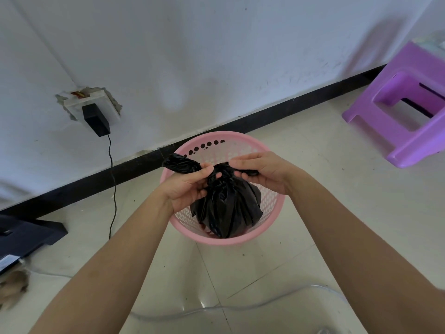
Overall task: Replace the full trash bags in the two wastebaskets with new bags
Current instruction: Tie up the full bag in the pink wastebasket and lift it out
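A pink perforated wastebasket (269, 206) stands on the tiled floor close to the wall. Inside it sits a full black trash bag (228, 208), its top gathered into a twisted neck above the rim. My left hand (190, 186) pinches one black tail of the bag, which sticks out to the left. My right hand (262, 171) grips the other tail on the right side of the neck. Both hands meet at the bag's top, right over the basket's middle. A second wastebasket is not in view.
A purple plastic stool (404, 109) stands at the right by the wall. A black adapter (95, 120) sits in a damaged wall socket, its cable (113, 189) hanging to the floor. A dark flat object (21, 237) lies at the left. A clear curved edge (240, 309) crosses the bottom.
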`<state>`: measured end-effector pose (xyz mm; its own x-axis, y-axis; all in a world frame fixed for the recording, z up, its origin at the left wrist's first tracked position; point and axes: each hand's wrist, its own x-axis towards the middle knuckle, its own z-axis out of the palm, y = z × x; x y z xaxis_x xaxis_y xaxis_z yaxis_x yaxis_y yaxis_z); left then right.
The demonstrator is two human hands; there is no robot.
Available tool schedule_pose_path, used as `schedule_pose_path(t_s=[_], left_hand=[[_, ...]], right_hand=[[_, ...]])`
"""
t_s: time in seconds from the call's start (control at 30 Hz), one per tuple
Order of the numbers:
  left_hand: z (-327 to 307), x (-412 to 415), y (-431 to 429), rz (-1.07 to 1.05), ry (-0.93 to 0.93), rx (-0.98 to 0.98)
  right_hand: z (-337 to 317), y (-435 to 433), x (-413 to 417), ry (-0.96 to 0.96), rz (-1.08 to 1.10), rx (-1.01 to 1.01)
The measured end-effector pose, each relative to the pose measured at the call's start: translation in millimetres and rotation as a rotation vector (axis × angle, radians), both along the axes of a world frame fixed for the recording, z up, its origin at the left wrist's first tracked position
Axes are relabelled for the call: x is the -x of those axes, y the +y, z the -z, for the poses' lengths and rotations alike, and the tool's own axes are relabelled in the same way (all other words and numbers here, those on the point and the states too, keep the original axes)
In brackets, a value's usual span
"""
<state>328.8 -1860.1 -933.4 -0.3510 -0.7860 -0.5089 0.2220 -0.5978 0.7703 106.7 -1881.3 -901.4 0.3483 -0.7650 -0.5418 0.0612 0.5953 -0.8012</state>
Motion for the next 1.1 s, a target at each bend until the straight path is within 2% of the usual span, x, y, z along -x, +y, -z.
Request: schedule_pose_path(t_s=[0.17, 0.3, 0.43, 0.6, 0.67, 0.73, 0.77, 0.8, 0.87, 0.93, 1.03, 1.1], left_hand=[[-0.5, 4.5, -2.0, -0.124, 0.004, -0.021], [-0.3, 3.0, -1.2, -0.167, -0.038, 0.041], [-0.7, 6.8, 3.6, -0.144, -0.114, 0.122], [0.2, 4.9, 5.0, -0.148, -0.209, 0.203], [1.7, 2.9, 4.1, -0.141, -0.248, 0.245], [1.6, 2.9, 5.2, -0.11, -0.285, 0.283], [0.8, 3.7, 6.2, -0.094, -0.306, 0.3], [-1.0, 4.2, 7.4, -0.087, -0.32, 0.313], [-2.8, 4.4, 9.3, -0.092, -0.354, 0.34], [0.8, 2.0, 9.4, -0.166, -0.478, 0.38], [8.0, 6.2, 8.9, -0.31, -0.81, 0.464], [10.9, 15.0, 10.2, -0.352, -0.9, 0.471]], right_hand=[[3.9, 6.3, -3.2, 0.1, -0.186, -0.12], [9.1, 4.9, -7.6, 0.206, -0.234, -0.155], [9.5, 5.9, -11.1, 0.423, -0.354, -0.021], [3.2, 1.6, -7.8, 0.452, -0.521, 0.06], [2.0, -4.9, -8.4, 0.57, -0.48, 0.174], [6.5, -14.2, -10.2, 0.8, -0.396, 0.485], [9.4, -15.9, -13.1, 0.846, -0.404, 0.622], [11.8, -14.6, -15.8, 0.824, -0.457, 0.689], [20.1, -8.8, -21.5, 0.701, -0.572, 0.654], [30.2, -5.9, -25.7, 0.685, -0.574, 0.682], [33.3, -6.9, -25.7, 0.76, -0.485, 0.748], [33.1, -7.7, -24.1, 0.783, -0.458, 0.776]])
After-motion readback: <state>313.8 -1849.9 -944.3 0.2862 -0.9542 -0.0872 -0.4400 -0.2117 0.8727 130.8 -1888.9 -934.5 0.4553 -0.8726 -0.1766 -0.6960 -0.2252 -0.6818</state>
